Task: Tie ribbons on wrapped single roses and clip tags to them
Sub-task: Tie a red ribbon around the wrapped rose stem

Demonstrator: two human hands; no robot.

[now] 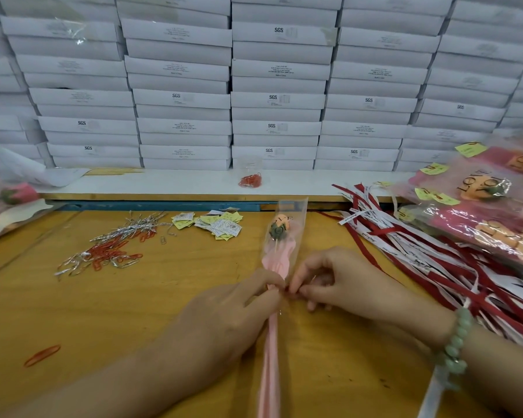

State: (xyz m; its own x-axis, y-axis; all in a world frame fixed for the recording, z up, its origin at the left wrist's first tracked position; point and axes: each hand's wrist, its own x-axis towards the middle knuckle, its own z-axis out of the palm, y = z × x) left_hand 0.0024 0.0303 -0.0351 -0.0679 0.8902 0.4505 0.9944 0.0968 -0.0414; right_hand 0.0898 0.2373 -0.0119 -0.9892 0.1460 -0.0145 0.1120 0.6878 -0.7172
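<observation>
A single wrapped rose (280, 233) in a clear and pink sleeve lies lengthwise on the wooden table (133, 312), bloom pointing away from me. My left hand (224, 315) grips the sleeve at its narrow neck. My right hand (338, 282) pinches something small and red, seemingly a ribbon or clip, against that neck; what it is stays unclear. A pile of red and white ribbons (420, 248) spreads to the right. Small yellow and white tags (221, 226) lie beyond the rose on the left.
Red paper clips and silver twist ties (112, 251) are scattered at left, one red clip (42, 355) near me. A bag of red clips (250, 178) sits on the white shelf. Finished roses (480, 206) pile at right. Stacked white boxes (275, 86) fill the back.
</observation>
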